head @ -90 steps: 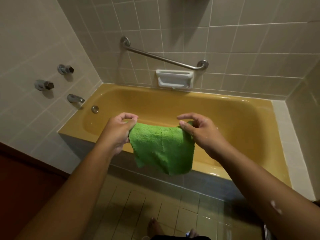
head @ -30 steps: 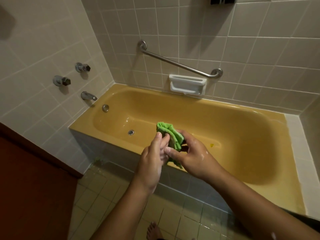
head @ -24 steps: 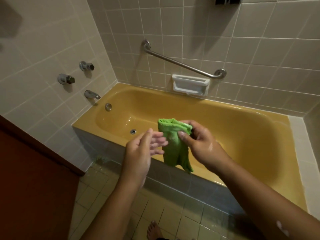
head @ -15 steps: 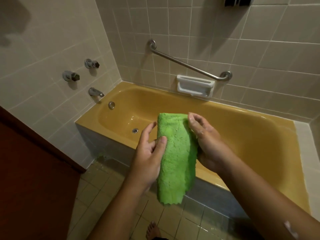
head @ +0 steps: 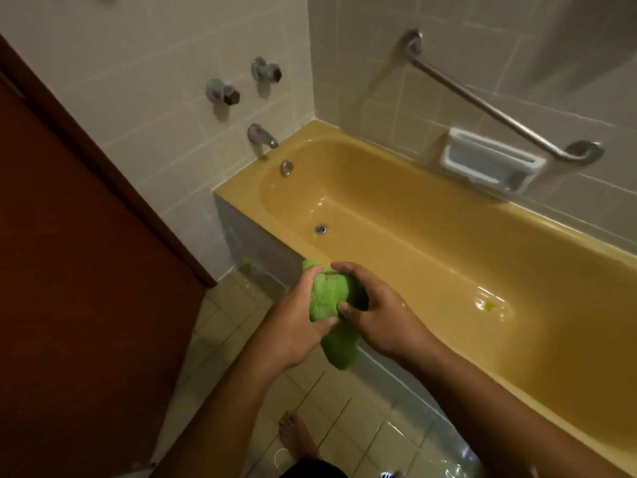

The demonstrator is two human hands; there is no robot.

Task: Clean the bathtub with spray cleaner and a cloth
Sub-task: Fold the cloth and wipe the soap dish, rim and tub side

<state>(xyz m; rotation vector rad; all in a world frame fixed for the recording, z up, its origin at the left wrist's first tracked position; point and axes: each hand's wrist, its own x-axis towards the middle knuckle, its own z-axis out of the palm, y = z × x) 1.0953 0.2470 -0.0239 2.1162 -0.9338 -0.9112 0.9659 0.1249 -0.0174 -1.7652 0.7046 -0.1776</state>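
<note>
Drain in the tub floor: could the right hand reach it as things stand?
Probably yes. The right hand is by the near rim, and the drain lies in open tub floor with nothing between. Its fingers grip the green cloth together with the left hand.

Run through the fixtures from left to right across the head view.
Door → lower tap handle → upper tap handle → drain → soap dish.

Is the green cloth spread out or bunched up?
Bunched up: the green cloth is a thick wad gripped between the left hand and right hand.
</note>
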